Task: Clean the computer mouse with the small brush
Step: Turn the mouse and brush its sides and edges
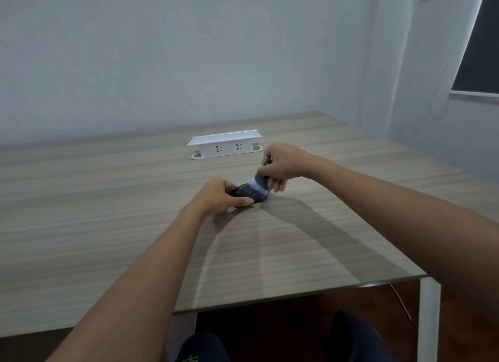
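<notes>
A dark grey computer mouse [249, 193] lies on the wooden table [108, 226], near its middle. My left hand [218, 195] grips the mouse from its left side, thumb and fingers around it. My right hand [282, 163] pinches a small brush [259, 185] with a dark handle and pale, whitish bristles. The bristles rest on the mouse's right end and look blurred. Most of the brush handle is hidden inside my right hand.
A white socket box [225, 144] with two outlets stands on the table behind the hands. The table's near edge [297, 294] and a white leg [429, 321] are at the lower right. My knees show below the edge.
</notes>
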Tool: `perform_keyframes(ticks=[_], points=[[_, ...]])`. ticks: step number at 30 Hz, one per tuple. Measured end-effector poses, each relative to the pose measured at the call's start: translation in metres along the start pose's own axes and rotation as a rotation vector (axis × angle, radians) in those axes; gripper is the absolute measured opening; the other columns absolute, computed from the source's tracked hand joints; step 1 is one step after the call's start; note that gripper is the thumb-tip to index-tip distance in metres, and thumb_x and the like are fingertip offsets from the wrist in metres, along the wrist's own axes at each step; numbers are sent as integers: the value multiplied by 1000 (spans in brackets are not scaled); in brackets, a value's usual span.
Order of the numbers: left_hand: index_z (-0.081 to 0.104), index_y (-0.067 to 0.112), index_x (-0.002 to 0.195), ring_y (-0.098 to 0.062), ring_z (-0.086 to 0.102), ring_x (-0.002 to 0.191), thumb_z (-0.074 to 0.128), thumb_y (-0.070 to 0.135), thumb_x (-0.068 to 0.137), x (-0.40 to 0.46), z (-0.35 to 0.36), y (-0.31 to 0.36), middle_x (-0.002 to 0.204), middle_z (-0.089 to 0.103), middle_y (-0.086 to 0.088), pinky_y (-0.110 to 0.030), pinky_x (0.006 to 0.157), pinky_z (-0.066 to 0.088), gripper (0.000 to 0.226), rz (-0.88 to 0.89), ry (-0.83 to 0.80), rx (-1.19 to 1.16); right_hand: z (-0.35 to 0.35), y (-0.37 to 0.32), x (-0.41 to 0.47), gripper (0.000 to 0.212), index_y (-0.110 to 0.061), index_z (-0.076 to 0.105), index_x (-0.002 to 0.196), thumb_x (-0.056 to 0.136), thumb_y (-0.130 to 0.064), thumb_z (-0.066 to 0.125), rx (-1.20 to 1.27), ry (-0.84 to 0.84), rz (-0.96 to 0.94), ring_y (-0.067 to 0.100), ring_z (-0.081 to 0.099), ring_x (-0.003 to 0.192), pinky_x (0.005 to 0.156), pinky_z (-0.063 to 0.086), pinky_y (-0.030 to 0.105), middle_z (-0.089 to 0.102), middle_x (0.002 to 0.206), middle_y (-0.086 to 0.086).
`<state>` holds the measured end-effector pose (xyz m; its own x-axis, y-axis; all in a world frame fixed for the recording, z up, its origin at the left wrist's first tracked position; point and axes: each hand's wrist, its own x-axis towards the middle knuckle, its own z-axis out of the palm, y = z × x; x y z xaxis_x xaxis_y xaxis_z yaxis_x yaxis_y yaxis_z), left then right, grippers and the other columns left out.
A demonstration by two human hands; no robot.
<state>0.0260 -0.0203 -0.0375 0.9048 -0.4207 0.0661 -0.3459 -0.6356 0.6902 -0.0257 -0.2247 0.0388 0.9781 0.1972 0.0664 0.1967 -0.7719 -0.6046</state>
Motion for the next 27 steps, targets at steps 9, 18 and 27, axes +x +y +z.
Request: perform_keyframes(ticks=[9, 18, 27], points=[[81, 20, 100, -15, 65, 77, 86, 52, 64, -3, 0, 1, 90, 79, -9, -32, 75, 48, 48, 6, -2, -21, -2, 2, 2, 26, 4, 71, 68, 84, -2, 52, -163, 55, -22, 25, 71, 50, 45, 53, 24, 73, 61, 18], [82, 22, 92, -12, 60, 71, 86, 51, 63, -2, -1, 1, 83, 78, -7, -30, 69, 43, 41, 13, 8, -27, 13, -19, 0, 19, 6, 69, 79, 86, -8, 58, -184, -14, -148, 14, 65, 39, 40, 49, 20, 73, 60, 14], [81, 20, 98, -14, 62, 74, 87, 48, 67, -3, 1, 2, 91, 78, -13, -30, 68, 45, 42, 8, 19, -23, 5, -1, 5, 28, 5, 68, 59, 79, -2, 50, -392, 101, -100, 22, 69, 45, 42, 51, 22, 69, 53, 16]])
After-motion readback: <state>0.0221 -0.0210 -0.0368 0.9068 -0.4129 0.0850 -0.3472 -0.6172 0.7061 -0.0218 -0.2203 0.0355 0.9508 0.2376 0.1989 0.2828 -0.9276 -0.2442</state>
